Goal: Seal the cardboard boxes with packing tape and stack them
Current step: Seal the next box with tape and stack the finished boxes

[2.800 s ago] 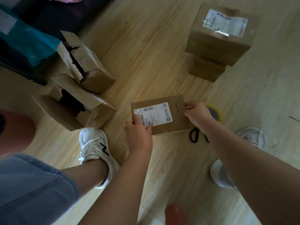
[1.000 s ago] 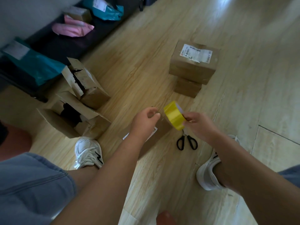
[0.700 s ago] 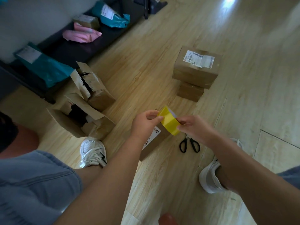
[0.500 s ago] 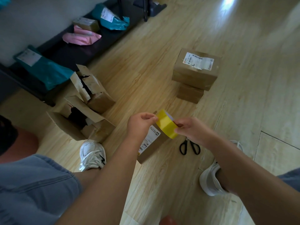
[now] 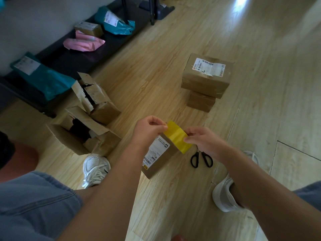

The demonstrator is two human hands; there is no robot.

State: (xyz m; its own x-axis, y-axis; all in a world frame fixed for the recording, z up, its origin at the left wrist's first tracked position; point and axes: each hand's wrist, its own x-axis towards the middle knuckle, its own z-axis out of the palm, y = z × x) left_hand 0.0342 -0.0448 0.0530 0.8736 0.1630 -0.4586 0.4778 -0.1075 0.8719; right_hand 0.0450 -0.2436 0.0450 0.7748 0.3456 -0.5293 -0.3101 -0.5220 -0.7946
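Note:
My right hand [image 5: 201, 141] holds a yellow roll of packing tape [image 5: 178, 138] above the floor. My left hand [image 5: 149, 129] pinches the tape's free end at the roll's upper left edge. Beneath both hands lies a small closed cardboard box [image 5: 159, 159] with a white shipping label on top. Two closed boxes form a stack [image 5: 205, 79] farther away on the right, the larger on top. Two opened boxes [image 5: 86, 122] with raised flaps sit on the left.
Black scissors [image 5: 201, 159] lie on the wooden floor just right of the small box. My two white shoes [image 5: 95, 169] flank the box. Teal and pink mailer bags [image 5: 83, 43] and a small carton lie on a dark mat along the wall.
Both hands left the small box; the right one picked up the tape roll and raised it. The left hand came to the roll and now pinches its free end.

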